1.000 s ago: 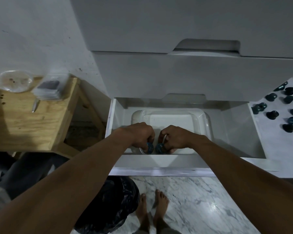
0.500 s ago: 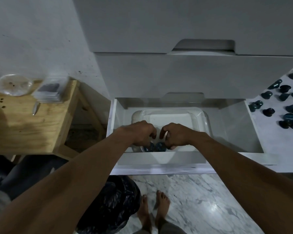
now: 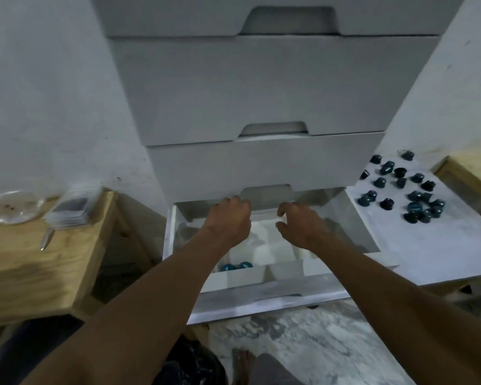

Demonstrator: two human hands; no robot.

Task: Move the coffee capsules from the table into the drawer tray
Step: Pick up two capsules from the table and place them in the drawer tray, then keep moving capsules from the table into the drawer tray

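Two round blue capsules sit in the clear tray; left hand and right hand hover empty, fingers loosely curled.

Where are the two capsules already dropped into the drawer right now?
In the head view, the two blue capsules sit side by side in the tray's near-left corner inside the open bottom drawer, just right of the left forearm and below the left hand.

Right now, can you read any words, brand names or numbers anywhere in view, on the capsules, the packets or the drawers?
No readable text anywhere.
Coffee capsules in the drawer tray: pale marks on top, too blurred to read.
Coffee capsules on the white table: same, unreadable.
Stack of clear packets on the wooden table: dark contents, no legible print.
Drawer fronts: blank.
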